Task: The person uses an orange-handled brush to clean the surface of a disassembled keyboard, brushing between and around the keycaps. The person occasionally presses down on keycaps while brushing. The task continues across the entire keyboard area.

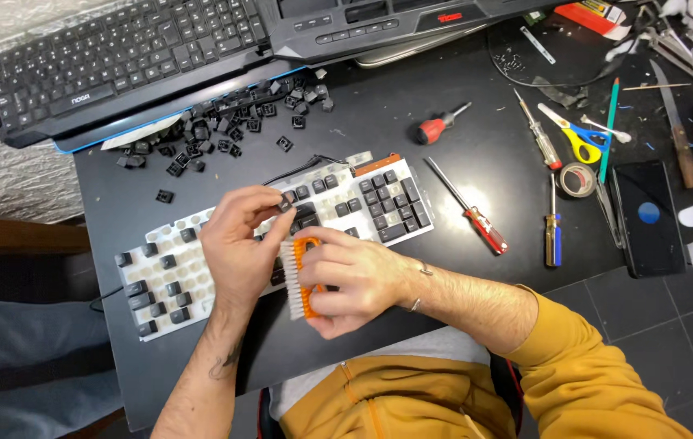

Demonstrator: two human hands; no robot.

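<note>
The left hand [237, 248] reaches in from below, its forearm bare and tattooed near the wrist, back of the hand up, thumb and forefinger pinched together at the fingertips. The right hand [346, 280] comes in from the right on a forearm in a pushed-up mustard sleeve, its fingers curled closed in a grip, just beside the left.

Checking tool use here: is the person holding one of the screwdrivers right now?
No, the right hand grips an orange brush and the left hand pinches a keycap; the screwdrivers lie on the desk.
</note>
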